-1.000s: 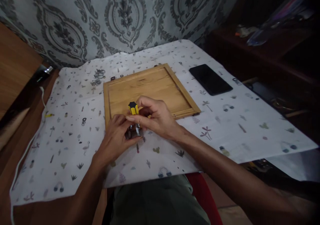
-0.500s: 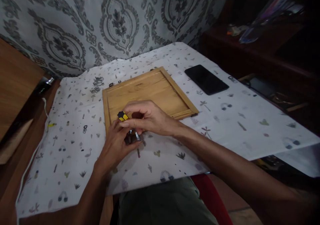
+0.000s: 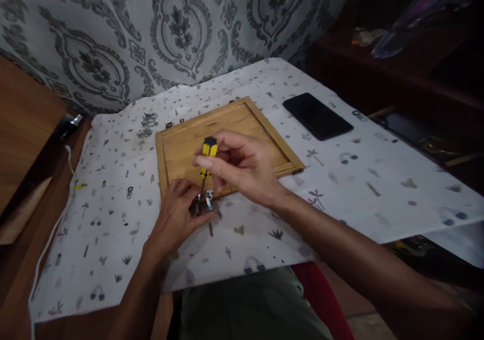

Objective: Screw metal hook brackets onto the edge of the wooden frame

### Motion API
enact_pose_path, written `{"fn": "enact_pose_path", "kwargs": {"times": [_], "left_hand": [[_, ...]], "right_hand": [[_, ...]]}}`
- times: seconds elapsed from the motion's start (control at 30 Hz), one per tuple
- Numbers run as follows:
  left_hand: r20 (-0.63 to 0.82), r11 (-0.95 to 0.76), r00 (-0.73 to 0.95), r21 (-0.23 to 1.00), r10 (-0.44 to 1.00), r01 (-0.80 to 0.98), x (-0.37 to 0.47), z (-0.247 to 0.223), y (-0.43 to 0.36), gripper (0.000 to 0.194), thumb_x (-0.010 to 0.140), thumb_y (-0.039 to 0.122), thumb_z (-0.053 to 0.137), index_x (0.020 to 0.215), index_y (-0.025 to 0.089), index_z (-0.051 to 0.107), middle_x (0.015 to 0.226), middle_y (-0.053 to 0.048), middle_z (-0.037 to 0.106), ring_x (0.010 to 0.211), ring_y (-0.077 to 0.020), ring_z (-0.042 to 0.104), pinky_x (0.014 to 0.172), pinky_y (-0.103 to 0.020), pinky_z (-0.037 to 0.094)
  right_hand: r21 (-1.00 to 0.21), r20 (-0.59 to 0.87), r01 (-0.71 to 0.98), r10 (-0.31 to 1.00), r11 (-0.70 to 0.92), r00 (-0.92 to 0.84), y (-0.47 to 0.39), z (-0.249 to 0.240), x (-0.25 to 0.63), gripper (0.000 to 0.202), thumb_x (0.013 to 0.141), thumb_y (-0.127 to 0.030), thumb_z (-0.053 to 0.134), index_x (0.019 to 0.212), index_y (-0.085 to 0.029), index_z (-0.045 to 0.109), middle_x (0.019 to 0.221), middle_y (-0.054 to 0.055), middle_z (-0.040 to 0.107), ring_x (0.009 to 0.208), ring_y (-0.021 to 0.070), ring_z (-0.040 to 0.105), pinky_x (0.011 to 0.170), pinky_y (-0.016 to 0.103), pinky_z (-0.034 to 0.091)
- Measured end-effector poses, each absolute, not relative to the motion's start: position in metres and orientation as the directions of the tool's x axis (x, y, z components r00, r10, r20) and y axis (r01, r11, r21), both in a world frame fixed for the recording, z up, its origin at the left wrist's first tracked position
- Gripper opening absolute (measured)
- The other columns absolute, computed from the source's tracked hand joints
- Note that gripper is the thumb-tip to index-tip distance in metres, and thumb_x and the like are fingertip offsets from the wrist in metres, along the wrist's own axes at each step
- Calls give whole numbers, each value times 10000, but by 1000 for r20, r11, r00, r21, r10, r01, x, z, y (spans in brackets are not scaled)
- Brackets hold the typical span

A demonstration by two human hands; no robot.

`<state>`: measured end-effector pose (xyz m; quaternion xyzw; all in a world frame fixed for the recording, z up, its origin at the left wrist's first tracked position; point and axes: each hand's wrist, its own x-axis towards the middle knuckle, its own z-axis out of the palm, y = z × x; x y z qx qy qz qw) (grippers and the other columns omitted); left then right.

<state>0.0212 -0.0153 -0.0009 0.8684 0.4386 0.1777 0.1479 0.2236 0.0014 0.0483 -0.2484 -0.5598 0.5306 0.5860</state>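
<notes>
- Screwdriver (image 3: 209, 151), yellow and black, stands nearly upright over the near edge of the wooden panel (image 3: 223, 121), its shaft running down to a small metal fitting (image 3: 209, 202) by your fingers.
- Your right hand (image 3: 249, 168) grasps the handle in a pinch, thumb on the near side and fingers curled behind.
- Your left hand (image 3: 177, 206) has the fitting gripped between thumb and curled fingers; just where each fingertip bears is hidden.
- You seem to be working the driver on that fitting. Whether the tip sits in a screw head cannot be told, so check its seat before you turn.
- Line the shaft up with the screw, press down along it, and turn in short, even twists from the fingertips.
- Let your left hand pin the fitting firmly, with its fingertips clear of the shaft, since a slip could catch them.
- As for looks, the driver has a dark, faceted butt, yellow flanks with black marks and a thin, dull shaft.
- The fitting looks silvery and shiny, with raised parts; your fingers and the shadow cover much of it.
- The panel is honey-coloured wood with visible grain and a raised border around a recessed middle.
</notes>
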Motion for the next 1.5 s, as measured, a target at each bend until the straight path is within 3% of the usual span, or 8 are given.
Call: {"fn": "enact_pose_path", "kwargs": {"times": [0.27, 0.47, 0.77, 0.93, 1.23, 1.5], "left_hand": [[177, -602, 584, 387, 792, 699, 20, 0, -13, 352, 904, 516, 789, 1074, 222, 700, 1124, -74, 695, 1107, -302, 593, 993, -513, 501], [181, -603, 584, 388, 791, 697, 20, -1, -12, 340, 912, 511, 774, 1079, 227, 691, 1153, -74, 698, 1144, -310, 590, 1022, -530, 492], [161, -586, 576, 401, 801, 704, 21, 2, -13, 326, 910, 487, 774, 1106, 237, 707, 1185, -78, 692, 1199, -323, 583, 1041, -536, 496], [180, -593, 576, 404, 798, 696, 21, 1, -14, 330, 929, 487, 749, 1162, 259, 698, 1177, -64, 697, 1122, -316, 606, 998, -534, 512], [225, -615, 576, 383, 786, 689, 20, -1, -14, 353, 924, 567, 745, 1073, 249, 710, 1116, -67, 687, 1088, -315, 607, 964, -523, 518], [211, -604, 569, 373, 795, 705, 18, -5, -12, 436, 910, 619, 735, 1111, 233, 718, 1039, -71, 685, 1015, -303, 601, 894, -500, 529]], "right_hand": [[-905, 412, -210, 888, 371, -205, 4, 36, 225, 475, 909, -554, 754, 733, -236, 448, 645, -70, 447, 531, 76, 490, 454, 219, 373], [-910, 412, -155, 881, 385, -233, 4, 30, 224, 467, 930, -561, 719, 727, -234, 456, 636, -67, 422, 573, 91, 462, 490, 227, 351], [-910, 414, -139, 870, 390, -267, 4, 29, 224, 430, 939, -543, 718, 750, -223, 501, 650, -59, 467, 580, 97, 460, 505, 237, 359], [-891, 449, -98, 832, 442, -327, 4, 33, 228, 398, 963, -521, 699, 768, -205, 556, 693, -39, 525, 620, 99, 499, 528, 226, 393], [-939, 343, -201, 810, 280, -475, 7, 35, 235, 384, 932, -493, 745, 789, -195, 549, 703, -63, 531, 579, 87, 611, 535, 215, 464], [-906, 423, -187, 840, 380, -340, 8, 32, 225, 537, 824, -591, 819, 719, -223, 442, 653, -78, 439, 544, 64, 411, 466, 209, 309]]}}
